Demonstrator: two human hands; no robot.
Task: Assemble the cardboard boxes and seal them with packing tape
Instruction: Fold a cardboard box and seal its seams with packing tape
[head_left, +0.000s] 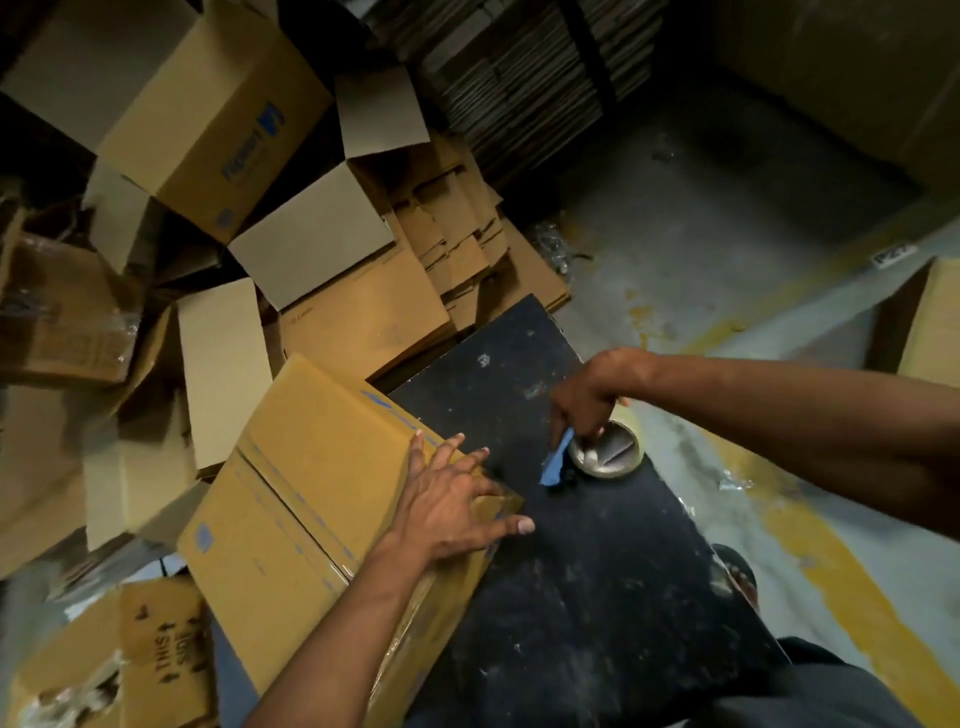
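"Where's the box (322, 499)?"

"Half on the dark surface (597, 571), left hand (447, 509) spread flat on it. Right hand (587, 400) pinches the tape roll (608, 452)."

"Heavy?"

"Probably light, stiff; grip its edges."

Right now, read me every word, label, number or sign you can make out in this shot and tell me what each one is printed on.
"THIS SIDE", with arrows, sideways on the worn brown cardboard box at lower left; anything after it is unreadable.
Blue brand print on the tilted brown cardboard box at upper left: too blurred to read.
Small white label on the grey concrete floor at right: too blurred to read.
Small blue mark on the taped brown box under the left hand: unreadable.
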